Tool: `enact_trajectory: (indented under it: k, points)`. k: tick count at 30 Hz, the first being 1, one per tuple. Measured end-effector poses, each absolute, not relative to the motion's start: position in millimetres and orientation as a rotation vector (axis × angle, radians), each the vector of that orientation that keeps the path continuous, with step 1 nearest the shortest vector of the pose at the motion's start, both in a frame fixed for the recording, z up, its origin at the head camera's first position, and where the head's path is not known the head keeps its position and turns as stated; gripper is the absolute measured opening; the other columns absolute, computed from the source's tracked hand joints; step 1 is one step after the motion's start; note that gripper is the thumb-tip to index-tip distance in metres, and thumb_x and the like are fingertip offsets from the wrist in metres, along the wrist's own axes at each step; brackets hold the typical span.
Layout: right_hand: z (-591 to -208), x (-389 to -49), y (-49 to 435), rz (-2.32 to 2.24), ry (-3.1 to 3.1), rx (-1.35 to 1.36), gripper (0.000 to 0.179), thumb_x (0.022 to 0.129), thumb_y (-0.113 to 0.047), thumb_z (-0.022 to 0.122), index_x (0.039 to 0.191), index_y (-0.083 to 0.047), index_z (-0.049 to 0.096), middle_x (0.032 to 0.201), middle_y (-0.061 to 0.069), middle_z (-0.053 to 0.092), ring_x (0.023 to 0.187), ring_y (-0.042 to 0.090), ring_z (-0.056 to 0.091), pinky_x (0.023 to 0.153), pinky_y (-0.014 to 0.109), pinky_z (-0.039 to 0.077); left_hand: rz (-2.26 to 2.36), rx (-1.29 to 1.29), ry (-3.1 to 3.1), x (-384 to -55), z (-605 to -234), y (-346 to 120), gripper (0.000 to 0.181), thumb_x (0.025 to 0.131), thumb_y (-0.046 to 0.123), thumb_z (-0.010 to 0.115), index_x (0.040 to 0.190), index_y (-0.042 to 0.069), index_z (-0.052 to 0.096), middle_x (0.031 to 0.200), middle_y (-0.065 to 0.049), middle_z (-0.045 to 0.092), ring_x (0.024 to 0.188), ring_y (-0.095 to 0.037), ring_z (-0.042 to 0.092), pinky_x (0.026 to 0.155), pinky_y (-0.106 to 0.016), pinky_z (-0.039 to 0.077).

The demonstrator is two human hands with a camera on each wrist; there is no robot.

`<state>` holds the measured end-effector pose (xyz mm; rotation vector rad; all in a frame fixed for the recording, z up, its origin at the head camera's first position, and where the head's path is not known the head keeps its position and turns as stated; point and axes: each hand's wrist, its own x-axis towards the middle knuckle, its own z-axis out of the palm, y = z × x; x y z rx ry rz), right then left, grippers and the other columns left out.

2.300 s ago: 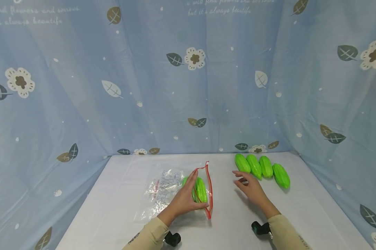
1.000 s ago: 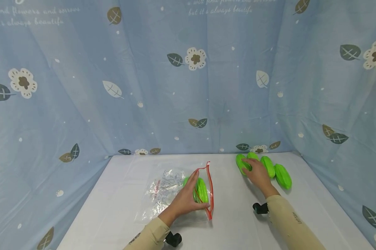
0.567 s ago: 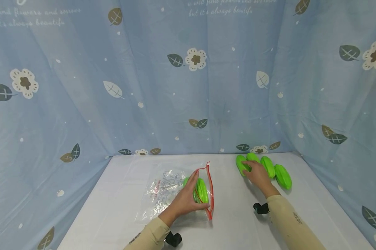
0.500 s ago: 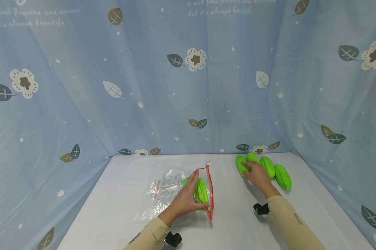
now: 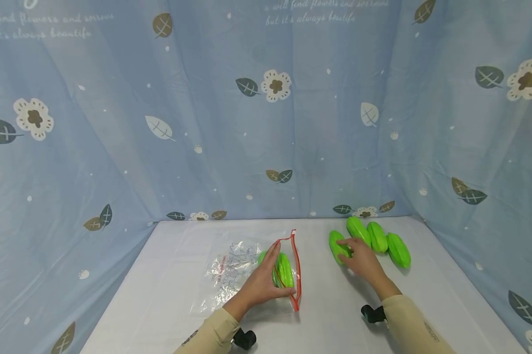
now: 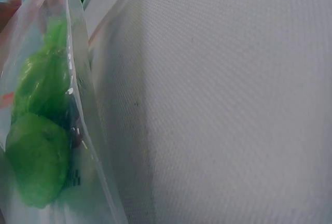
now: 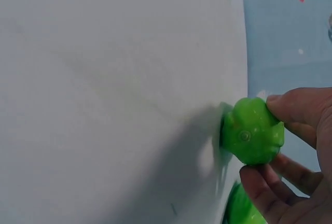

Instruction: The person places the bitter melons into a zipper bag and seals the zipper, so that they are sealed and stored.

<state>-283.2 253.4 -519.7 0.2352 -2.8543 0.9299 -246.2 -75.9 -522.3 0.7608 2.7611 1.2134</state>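
A clear plastic zip bag (image 5: 235, 265) with a red-edged mouth lies on the left half of the table. Inside it are green ribbed star fruit (image 5: 285, 270), also seen through the plastic in the left wrist view. My left hand (image 5: 259, 282) holds the bag at its mouth, thumb and fingers spread wide along the rim. My right hand (image 5: 361, 258) pinches another star fruit (image 7: 253, 133) between thumb and fingertips; in the head view it is just in front of the row. Three more star fruit (image 5: 378, 237) lie at the back right.
A white-covered table (image 5: 160, 295) carries everything. Behind and beside it hangs a blue curtain (image 5: 213, 123) printed with leaves and flowers. Black wrist devices (image 5: 245, 339) are worn under both forearms.
My right hand reached the leftmost star fruit, took hold of it and drew it a little toward me, away from the row. My left hand and the bag have stayed in place.
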Motion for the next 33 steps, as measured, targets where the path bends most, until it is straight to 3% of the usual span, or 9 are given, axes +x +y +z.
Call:
enact_trajectory:
  k: [8, 17, 24, 33]
  points:
    - [-525, -256, 240, 0.988, -2.825, 0.266, 0.040, 0.089, -0.017, 0.079, 0.127, -0.009, 0.070, 0.131, 0.022, 0.056, 0.101, 0.033, 0.064, 0.079, 0.044, 0.057, 1.215, 0.791, 2.779, -245, -522, -77, 0.125, 0.075, 0.056, 0.086, 0.166, 0.018, 0.008, 0.171, -0.008, 0.012, 0.147, -0.035, 0.034, 0.109, -0.057, 0.042]
    - [-525, -231, 230, 1.056, -2.812, 0.277, 0.037, 0.087, -0.015, 0.082, 0.123, -0.013, 0.073, 0.127, 0.014, 0.058, 0.092, 0.018, 0.062, 0.076, 0.034, 0.056, 1.210, 0.790, 2.790, -245, -523, -77, 0.125, 0.075, 0.056, 0.086, 0.166, 0.019, 0.009, 0.171, -0.006, 0.012, 0.149, -0.033, 0.031, 0.111, -0.056, 0.040]
    - [-520, -226, 226, 1.075, -2.868, 0.227, 0.033, 0.093, -0.020, 0.076, 0.125, -0.016, 0.072, 0.130, 0.013, 0.057, 0.096, 0.021, 0.065, 0.072, 0.031, 0.056, 1.216, 0.789, 2.786, -245, -524, -76, 0.127, 0.074, 0.057, 0.086, 0.166, 0.019, 0.008, 0.171, -0.003, 0.011, 0.150, -0.032, 0.030, 0.112, -0.056, 0.039]
    - [-516, -228, 231, 1.096, -2.907, 0.254, 0.051, 0.093, -0.020, 0.075, 0.142, -0.014, 0.061, 0.134, 0.020, 0.055, 0.098, 0.024, 0.064, 0.075, 0.035, 0.056, 1.209, 0.788, 2.784, -244, -524, -74, 0.125, 0.074, 0.058, 0.085, 0.166, 0.020, 0.009, 0.171, -0.004, 0.012, 0.151, -0.032, 0.028, 0.113, -0.056, 0.038]
